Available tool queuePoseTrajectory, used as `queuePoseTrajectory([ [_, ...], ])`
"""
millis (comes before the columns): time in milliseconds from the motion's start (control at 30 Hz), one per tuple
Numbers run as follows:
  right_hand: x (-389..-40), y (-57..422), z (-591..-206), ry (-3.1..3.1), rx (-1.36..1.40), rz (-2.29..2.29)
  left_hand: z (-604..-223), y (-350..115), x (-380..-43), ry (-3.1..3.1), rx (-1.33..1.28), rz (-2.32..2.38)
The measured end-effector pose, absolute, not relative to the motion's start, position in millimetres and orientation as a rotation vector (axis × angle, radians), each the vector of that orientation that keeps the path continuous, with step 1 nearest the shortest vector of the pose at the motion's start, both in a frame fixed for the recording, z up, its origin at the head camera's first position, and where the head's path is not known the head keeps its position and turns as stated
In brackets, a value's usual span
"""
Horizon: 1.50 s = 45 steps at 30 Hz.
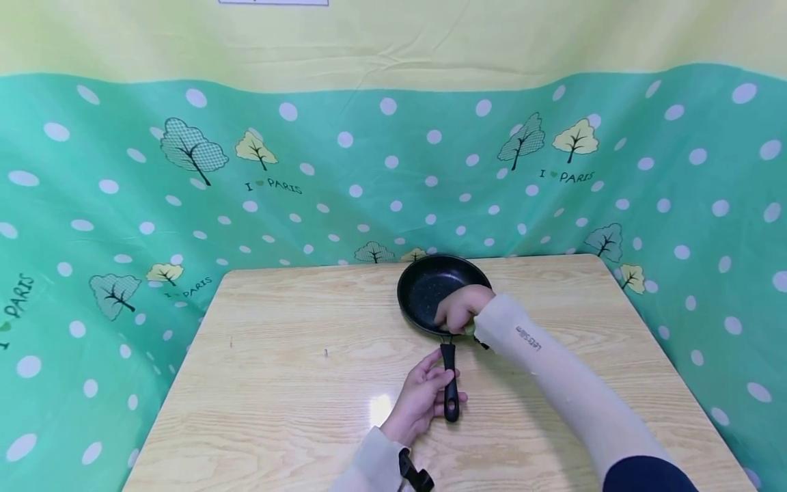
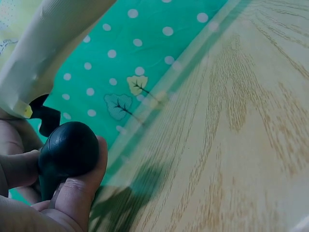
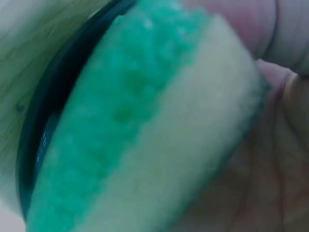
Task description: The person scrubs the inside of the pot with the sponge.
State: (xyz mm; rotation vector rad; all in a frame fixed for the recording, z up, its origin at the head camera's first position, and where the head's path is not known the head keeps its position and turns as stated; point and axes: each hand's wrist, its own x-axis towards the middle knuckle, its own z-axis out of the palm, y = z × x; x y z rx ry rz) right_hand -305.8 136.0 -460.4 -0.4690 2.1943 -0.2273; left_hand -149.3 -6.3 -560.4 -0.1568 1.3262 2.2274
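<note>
A black frying pan (image 1: 424, 290) is at the back of the table, right of the middle, its handle (image 1: 451, 400) pointing toward me. My left hand (image 1: 419, 395) grips that handle, with the thumb across the top and fingers beneath. In the left wrist view the rounded black handle end (image 2: 72, 150) sits between thumb and fingers. Over the near right part of the pan, my right hand (image 1: 465, 306) holds a sponge (image 3: 145, 125) with a green layer and a pale layer. From the head view the hand hides most of the sponge. Whether it touches the pan's inside, I cannot tell.
The light wooden table (image 1: 295, 355) ends at the back against a green dotted cloth (image 1: 332, 178) printed with trees, which also hangs at both sides. My right sleeve (image 1: 559, 376) reaches across the table's right part. A black strap buckle (image 1: 418, 471) is at my left wrist.
</note>
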Motion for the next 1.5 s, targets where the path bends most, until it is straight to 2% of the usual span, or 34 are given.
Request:
queuePoseTrajectory([
  [400,-317,118,-464,2.228,-0.579,-0.218,-560,-4,-150,1.314,-0.148,2.232],
  [1033,-327,112,-493,2.402,-0.665,-0.340,-560,-4,-149,1.327,-0.135,2.238],
  [1500,-345,136,-509,2.532,-0.540,-0.413,-563,-4,-149,1.316,-0.148,2.243],
])
